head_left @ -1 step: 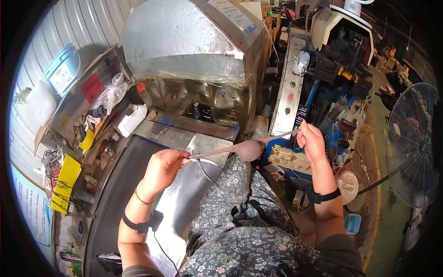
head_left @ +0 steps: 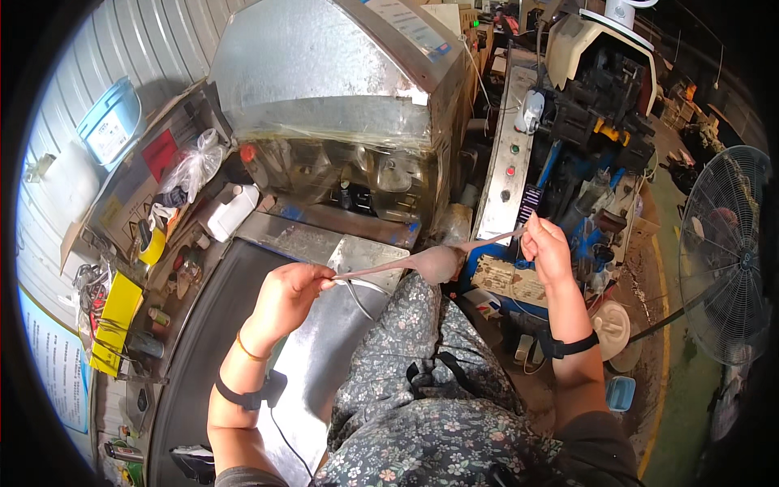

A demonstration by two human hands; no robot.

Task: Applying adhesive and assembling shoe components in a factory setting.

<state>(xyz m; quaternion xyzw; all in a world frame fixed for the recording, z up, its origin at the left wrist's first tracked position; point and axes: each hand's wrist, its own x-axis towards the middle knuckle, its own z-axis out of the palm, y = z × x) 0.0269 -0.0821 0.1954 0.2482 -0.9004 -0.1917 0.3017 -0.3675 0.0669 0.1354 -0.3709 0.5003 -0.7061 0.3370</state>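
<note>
Nearest: floral-print clothing [head_left: 438, 406] fills the lower centre; both forearms come up from it, each with a dark wrist strap, the left also with a thin orange band.

Left hand [head_left: 288, 294]: closed in a pinch on 1 end of a thin brownish stretchy piece [head_left: 430, 261], over the sheet-metal table [head_left: 316, 381]. A loop of grey wire [head_left: 365, 290] hangs just below the fingers; whether the hand also grips it, cannot tell.

Right hand [head_left: 548, 247]: raised, fingers clenched on the other end of the piece, in front of the blue machine frame [head_left: 560, 174].

The piece: held in the air between the 2 hands, drawn taut, narrow at both ends, with 1 wider bulge near the middle, above the knee.

Change against the earlier frame: none to note. Hands, piece and bulge sit in the same places at the same stretch. Reading: the pull is being held steady, not extended or let go.

Beyond: large metal hood [head_left: 324, 73] over a clear-walled chamber; grey control panel [head_left: 507, 162] with 1 green and 1 red button. Left shelf: white bottle [head_left: 231, 213], yellow tape roll [head_left: 152, 243], clear bag [head_left: 195, 166], blue tub [head_left: 109, 122]. Far right: standing fan [head_left: 726, 252] on the green floor.
</note>
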